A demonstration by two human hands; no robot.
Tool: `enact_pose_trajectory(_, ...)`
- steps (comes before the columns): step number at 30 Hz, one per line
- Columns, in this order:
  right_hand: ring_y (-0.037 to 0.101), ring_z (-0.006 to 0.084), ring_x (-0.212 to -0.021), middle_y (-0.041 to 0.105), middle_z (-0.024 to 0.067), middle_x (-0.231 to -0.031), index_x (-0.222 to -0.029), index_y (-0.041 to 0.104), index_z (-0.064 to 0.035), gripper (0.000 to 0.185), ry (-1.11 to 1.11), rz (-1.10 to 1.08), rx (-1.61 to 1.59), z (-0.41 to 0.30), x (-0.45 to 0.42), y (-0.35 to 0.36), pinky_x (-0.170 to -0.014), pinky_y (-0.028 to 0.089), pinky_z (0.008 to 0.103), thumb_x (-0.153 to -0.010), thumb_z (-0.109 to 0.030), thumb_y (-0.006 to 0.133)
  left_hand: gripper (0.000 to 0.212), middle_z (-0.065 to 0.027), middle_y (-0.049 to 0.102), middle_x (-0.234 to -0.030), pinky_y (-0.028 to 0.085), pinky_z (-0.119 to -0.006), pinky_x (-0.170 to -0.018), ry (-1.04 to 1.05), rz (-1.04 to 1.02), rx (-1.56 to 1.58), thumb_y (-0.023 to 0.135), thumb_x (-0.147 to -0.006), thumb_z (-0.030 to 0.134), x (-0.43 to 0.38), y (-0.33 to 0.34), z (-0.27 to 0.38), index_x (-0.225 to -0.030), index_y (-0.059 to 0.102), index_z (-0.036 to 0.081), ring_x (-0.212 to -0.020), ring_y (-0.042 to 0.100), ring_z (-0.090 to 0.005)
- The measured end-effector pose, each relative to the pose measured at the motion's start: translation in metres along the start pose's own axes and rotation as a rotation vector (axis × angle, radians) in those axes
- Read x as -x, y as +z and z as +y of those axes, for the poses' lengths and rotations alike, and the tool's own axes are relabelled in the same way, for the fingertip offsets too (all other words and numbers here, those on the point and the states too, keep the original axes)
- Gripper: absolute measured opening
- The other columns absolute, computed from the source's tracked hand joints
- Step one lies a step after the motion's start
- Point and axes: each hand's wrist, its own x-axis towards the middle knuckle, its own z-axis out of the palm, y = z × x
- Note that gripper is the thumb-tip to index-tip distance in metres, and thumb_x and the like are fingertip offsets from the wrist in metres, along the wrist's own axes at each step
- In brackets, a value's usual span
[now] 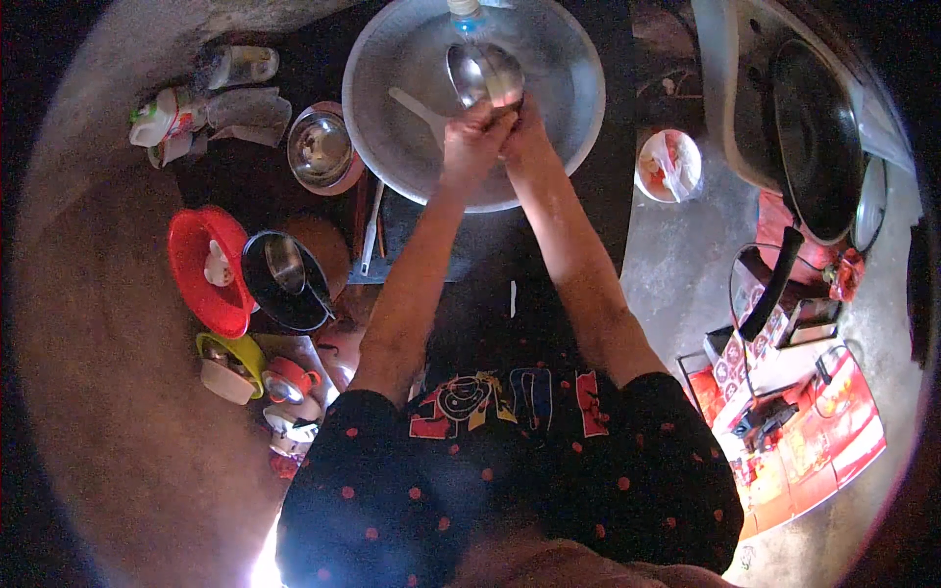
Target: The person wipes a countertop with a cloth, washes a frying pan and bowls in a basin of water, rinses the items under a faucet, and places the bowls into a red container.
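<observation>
Both my hands meet over a large round metal basin [367, 147] at the top middle. A shiny metal bowl [481, 70] is gripped at its near edge by my left hand [474, 140] and my right hand [523, 128], tilted with a curved face in view. Just beyond the bowl, a tap nozzle [464, 11] with a bluish tip points down over the basin. A pale long-handled utensil [412, 104] lies in the basin, its far part hidden by my left hand. My fingertips partly cover one another.
Left of the basin are a metal bowl [321, 147], a red plastic basin [198, 272], a black container [276, 301] and a lime-green basket [253, 353]. To the right stand a white tub [687, 158] with a plastic bag, a large dark wok [816, 140] and a red-topped table [831, 456].
</observation>
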Motion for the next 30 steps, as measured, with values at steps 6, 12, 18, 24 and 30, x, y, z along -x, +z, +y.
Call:
enact_pose_trajectory(6,0.058,0.0148,-0.083,0.061,0.0041,-0.092,-0.099,0.058,-0.0064,0.031,-0.257,-0.523,0.568,-0.038,-0.009,-0.001,-0.072,0.050,0.0314,-0.089,-0.032,0.045,0.030,-0.0108,0.060,-0.103,0.045,-0.040,-0.085,-0.569,-0.018,0.958,0.058,-0.082,0.022,-0.020,-0.021,0.059,-0.103,0.056,0.000,-0.095,0.057,-0.0236)
enact_pose_trajectory(12,0.050,0.0111,-0.060,0.056,0.0000,-0.076,-0.099,0.054,-0.0138,0.032,-0.459,0.034,0.303,0.019,0.051,0.019,-0.048,0.040,0.0267,-0.089,-0.042,0.043,0.024,-0.0062,0.061,-0.094,0.047,-0.030,-0.074,-0.020,0.236,0.098,0.065,-0.075,0.013,-0.015,0.017,0.038,-0.094,0.061,-0.001,-0.082,0.059,-0.0166)
enact_pose_trajectory(18,0.056,0.0157,-0.064,0.060,0.0078,-0.082,-0.102,0.057,-0.0031,0.035,-0.886,-0.044,1.112,-0.017,0.041,0.032,-0.052,0.044,0.0311,-0.087,-0.034,0.049,0.018,-0.0080,0.063,-0.089,0.048,-0.032,-0.074,-0.225,0.084,0.347,0.062,-0.073,0.002,-0.020,-0.005,0.030,-0.090,0.062,-0.002,-0.080,0.061,-0.0193)
enact_pose_trajectory(24,0.055,0.0218,-0.061,0.060,0.0084,-0.076,-0.100,0.058,-0.0056,0.028,-1.178,0.010,1.842,-0.052,0.013,-0.012,-0.049,0.045,0.0355,-0.086,-0.027,0.050,0.026,-0.0134,0.061,-0.096,0.047,-0.041,-0.081,-0.319,0.155,0.907,0.059,-0.080,0.015,-0.059,-0.026,0.017,-0.100,0.054,0.000,-0.088,0.059,-0.0292)
enact_pose_trajectory(30,0.053,0.0342,-0.099,0.051,0.0238,-0.110,-0.106,0.055,-0.0034,0.026,-1.586,0.048,2.012,-0.045,0.016,-0.012,-0.085,0.043,0.0392,-0.086,-0.019,0.051,0.029,-0.0102,0.059,-0.102,0.041,-0.042,-0.089,-0.237,0.172,1.289,0.063,-0.070,0.014,-0.090,-0.016,-0.019,-0.095,0.057,0.003,-0.095,0.055,-0.0272)
